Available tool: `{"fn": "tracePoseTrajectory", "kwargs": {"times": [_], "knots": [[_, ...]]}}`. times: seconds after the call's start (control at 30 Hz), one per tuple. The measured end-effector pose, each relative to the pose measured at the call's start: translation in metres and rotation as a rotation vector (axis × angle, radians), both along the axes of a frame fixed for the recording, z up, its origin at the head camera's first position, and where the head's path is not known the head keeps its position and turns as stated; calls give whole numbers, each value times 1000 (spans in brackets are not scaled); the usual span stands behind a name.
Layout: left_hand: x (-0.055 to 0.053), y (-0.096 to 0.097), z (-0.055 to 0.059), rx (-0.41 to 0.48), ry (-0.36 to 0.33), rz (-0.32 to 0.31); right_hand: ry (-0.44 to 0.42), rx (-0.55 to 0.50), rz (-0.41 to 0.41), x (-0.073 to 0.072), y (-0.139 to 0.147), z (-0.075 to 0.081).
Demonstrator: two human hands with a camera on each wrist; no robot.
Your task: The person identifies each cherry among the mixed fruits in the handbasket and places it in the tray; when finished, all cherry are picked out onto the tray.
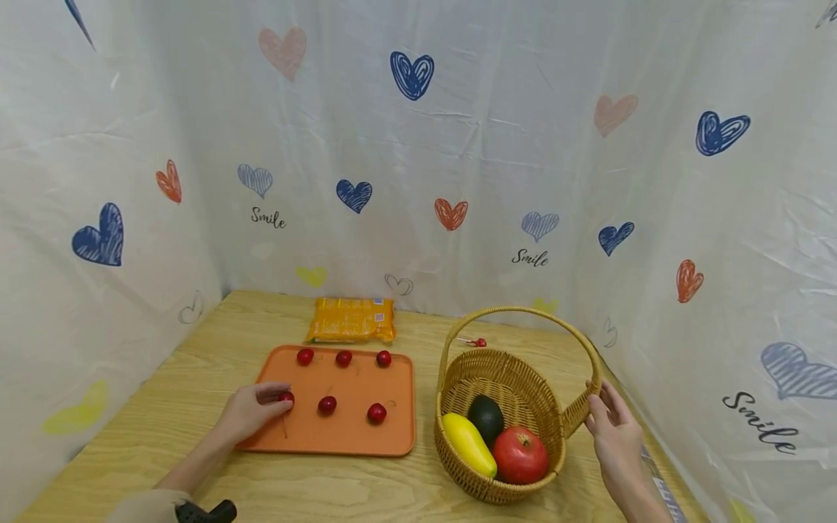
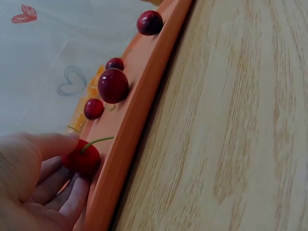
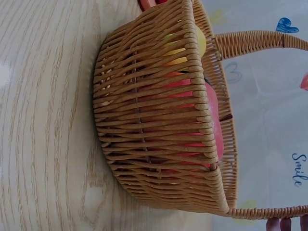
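Over the left end of the orange tray (image 1: 346,442), my left hand (image 1: 247,414) pinches a red cherry (image 2: 83,160) between thumb and fingers. The cherry's green stem points toward the tray rim in the left wrist view. Several other cherries (image 1: 327,405) lie spaced apart on the tray. My right hand (image 1: 616,434) holds the right side of the wicker basket's handle (image 1: 582,407). The basket (image 1: 451,454) stands upright on the table. Inside it are a long yellow fruit (image 1: 469,444), a dark green fruit (image 1: 486,415) and a large red round fruit (image 1: 520,455).
An orange packet (image 1: 353,320) lies behind the tray. Behind the basket is a small red thing with a white stick (image 1: 480,342). A white curtain (image 1: 484,160) printed with hearts surrounds the wooden table (image 1: 327,490) at the back and sides.
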State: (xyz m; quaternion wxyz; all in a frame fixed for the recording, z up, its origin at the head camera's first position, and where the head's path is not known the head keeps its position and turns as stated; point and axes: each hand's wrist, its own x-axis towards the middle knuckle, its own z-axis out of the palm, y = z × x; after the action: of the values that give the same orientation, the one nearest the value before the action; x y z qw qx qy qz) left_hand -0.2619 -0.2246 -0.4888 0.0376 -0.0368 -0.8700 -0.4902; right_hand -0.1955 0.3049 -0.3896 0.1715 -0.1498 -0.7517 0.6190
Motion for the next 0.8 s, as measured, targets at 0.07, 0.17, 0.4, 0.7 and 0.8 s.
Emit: {"fn": "tracePoseTrajectory", "kwargs": {"times": [0.07,0.17,0.4,0.7,0.8], "knots": [[0,-1,0,12,-13,8,-6,-2,-2,0,-1,0],[-2,-3,1,57,-40,25,-16,-8,-10,2,-1,0],[-9,-2,18,107,8,58,-12,-8,-30,5,-2,0],[-28,82,48,290,36,-108,14,-22,-34,2,-5,0],[-27,119,58,405,20,-224,8,-22,-32,1,-7,0]]}}
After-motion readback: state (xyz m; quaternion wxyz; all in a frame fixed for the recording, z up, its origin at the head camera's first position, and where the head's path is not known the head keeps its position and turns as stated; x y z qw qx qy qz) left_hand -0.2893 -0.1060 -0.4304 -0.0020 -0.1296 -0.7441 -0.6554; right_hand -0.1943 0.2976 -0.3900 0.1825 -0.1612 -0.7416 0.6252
